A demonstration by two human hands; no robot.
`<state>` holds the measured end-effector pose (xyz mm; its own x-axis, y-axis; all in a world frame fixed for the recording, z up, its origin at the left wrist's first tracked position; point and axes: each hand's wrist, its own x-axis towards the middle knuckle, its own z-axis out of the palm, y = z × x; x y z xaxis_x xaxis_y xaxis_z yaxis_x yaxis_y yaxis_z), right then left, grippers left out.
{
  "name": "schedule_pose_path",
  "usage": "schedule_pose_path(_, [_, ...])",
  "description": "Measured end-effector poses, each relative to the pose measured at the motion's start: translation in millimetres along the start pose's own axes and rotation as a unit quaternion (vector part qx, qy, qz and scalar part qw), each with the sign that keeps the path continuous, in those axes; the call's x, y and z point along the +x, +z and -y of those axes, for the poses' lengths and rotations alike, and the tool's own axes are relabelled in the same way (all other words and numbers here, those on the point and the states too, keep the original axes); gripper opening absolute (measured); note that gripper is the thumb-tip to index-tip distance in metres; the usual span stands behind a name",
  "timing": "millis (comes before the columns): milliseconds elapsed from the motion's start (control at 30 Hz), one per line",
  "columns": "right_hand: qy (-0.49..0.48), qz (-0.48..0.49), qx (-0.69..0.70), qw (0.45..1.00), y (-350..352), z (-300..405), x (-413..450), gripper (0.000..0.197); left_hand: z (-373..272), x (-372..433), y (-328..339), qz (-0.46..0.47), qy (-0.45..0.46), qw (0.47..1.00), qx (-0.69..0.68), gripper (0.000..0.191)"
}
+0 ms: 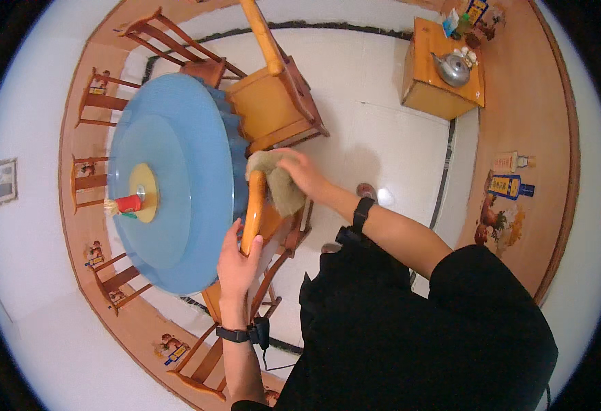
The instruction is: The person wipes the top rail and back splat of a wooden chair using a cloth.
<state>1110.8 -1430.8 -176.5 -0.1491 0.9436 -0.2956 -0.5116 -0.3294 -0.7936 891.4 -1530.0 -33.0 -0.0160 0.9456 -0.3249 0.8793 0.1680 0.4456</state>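
My left hand (238, 259) grips the lower end of a wooden chair's polished top rail (254, 208), thumb on one side and fingers on the other. In my right hand (300, 172) is a bunched grey-green cloth (282, 192), lying against the rail's upper end and hanging down beside it. The chair stands close to a round table (210, 154) with a blue covering. Most of the chair's seat is hidden beneath the rail, cloth and hands.
Another wooden chair (259, 103) stands beyond the cloth, and several more surround the table. On the table's glass turntable (174, 231) lies a red container (128, 204) of toothpicks. A metal kettle (453, 69) sits on a wooden cabinet (423, 51) by the wall.
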Motion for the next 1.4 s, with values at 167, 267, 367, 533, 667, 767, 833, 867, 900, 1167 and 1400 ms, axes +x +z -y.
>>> schedule_pose_path(167, [-0.028,0.164,-0.02,0.986,8.3,4.7,-37.2,0.085,-8.5,11.7,9.2,0.015,-0.032,0.999,-0.036,0.056])
schedule_pose_path(267, [-0.168,0.19,-0.169,0.953,12.0,-6.4,-46.9,0.119,-12.6,16.4,7.5,0.02,-0.026,0.999,0.004,0.049])
schedule_pose_path(367, [-0.169,0.162,-0.203,0.951,18.0,-22.7,-39.4,0.121,-10.9,18.8,8.0,0.023,-0.003,1.0,0.014,0.047])
schedule_pose_path(533, [-0.186,0.074,-0.297,0.934,27.1,-49.7,-19.0,0.096,-16.3,19.1,9.4,0.019,-0.027,0.999,0.023,0.049])
schedule_pose_path(667, [-0.234,0.052,-0.328,0.914,16.2,-76.2,2.5,0.074,1.8,15.9,16.9,0.006,-0.033,0.999,0.034,0.052])
schedule_pose_path(767, [-0.248,0.062,-0.365,0.895,-4.0,-108.7,20.8,0.067,5.4,13.9,17.0,0.004,-0.027,0.999,0.023,0.053])
schedule_pose_path(833, [-0.111,0.003,-0.393,0.913,-35.1,-161.3,47.2,0.065,-4.3,18.9,16.8,-0.013,0.005,0.999,0.052,0.042])
schedule_pose_path(867, [-0.111,0.02,-0.45,0.886,-50.9,-183.3,61.6,0.066,-4.6,19.0,15.7,-0.009,0.0,0.999,0.037,0.044])
schedule_pose_path(900, [-0.111,0.037,-0.504,0.856,-67.8,-202.4,78.2,0.067,-5.3,20.2,15.0,-0.006,-0.008,0.999,0.036,0.044])
schedule_pose_path(1167, [0.022,0.108,-0.64,0.761,-112.0,-291.6,146.6,0.051,-5.0,30.6,8.2,0.019,0.003,1.0,0.017,0.056])
schedule_pose_path(1400, [0.103,0.101,-0.674,0.724,-106.5,-275.7,154.0,0.045,8.5,26.3,14.7,-0.038,0.065,0.997,0.035,0.057])
